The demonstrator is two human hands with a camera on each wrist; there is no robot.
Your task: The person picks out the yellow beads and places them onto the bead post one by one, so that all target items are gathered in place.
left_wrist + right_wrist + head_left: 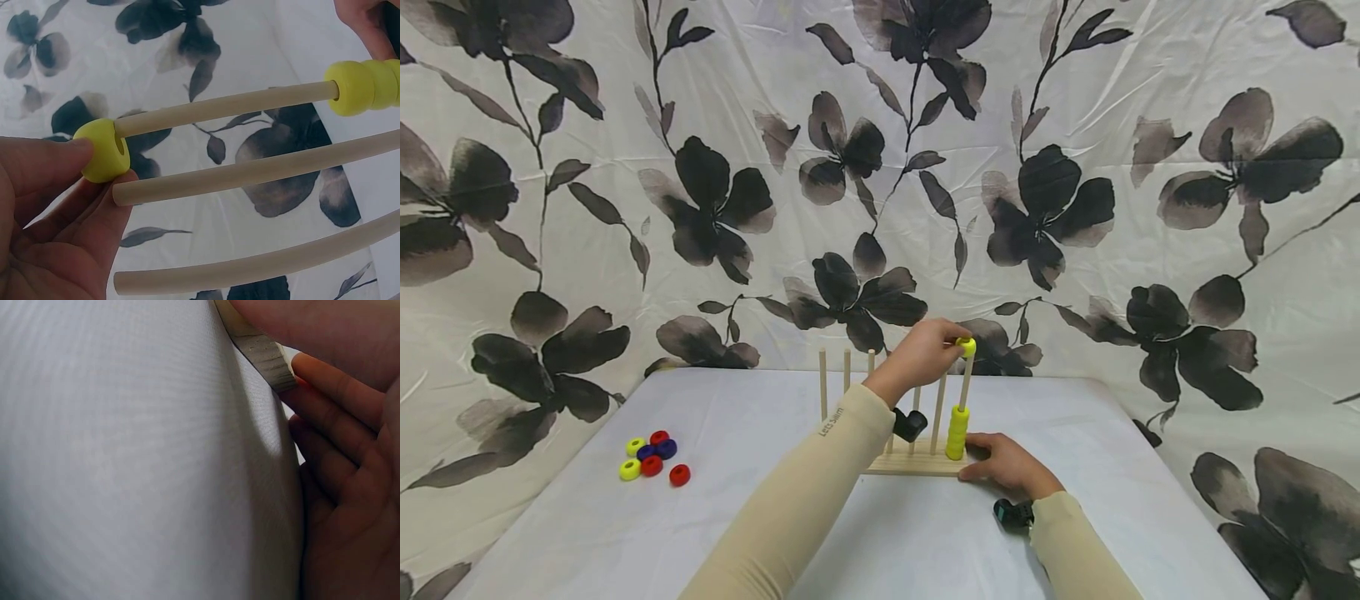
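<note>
My left hand (922,358) pinches a yellow bead (100,153) between thumb and fingers at the top of the rightmost wooden rod (966,385). In the left wrist view the rod's tip sits at the bead's hole, and the bead is tilted. Lower on this rod is a stack of several yellow beads (957,433), down at the wooden base (917,468). My right hand (1009,467) grips the base's right end, thumb in front and fingers behind. The right wrist view shows the base's end (265,359) between thumb and fingers.
Left of the filled rod stand several bare upright rods (823,383), partly hidden by my left arm. Loose red, yellow and dark blue beads (651,465) lie on the left of the white-covered table (737,417). A floral cloth (715,208) hangs behind.
</note>
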